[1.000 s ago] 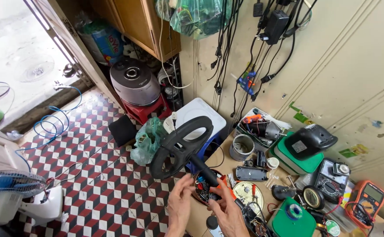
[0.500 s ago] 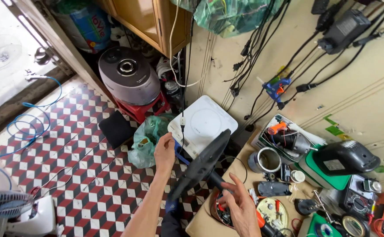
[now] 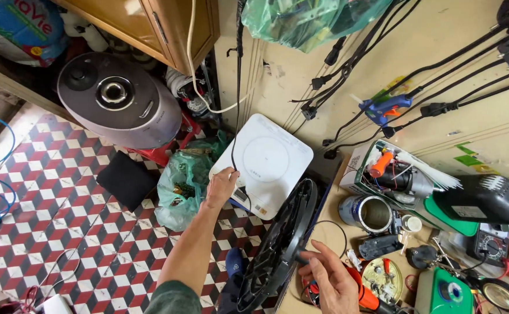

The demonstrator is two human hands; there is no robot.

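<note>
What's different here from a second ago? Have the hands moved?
The left hand let go of the black fan grille and reached out to the white induction cooker, now touching its edge. The grille has swung edge-on. The right hand stayed at the grille's hub; the bench clutter looks unchanged.

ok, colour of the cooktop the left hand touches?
White cooktop, left hand on its edge; head view.
</note>
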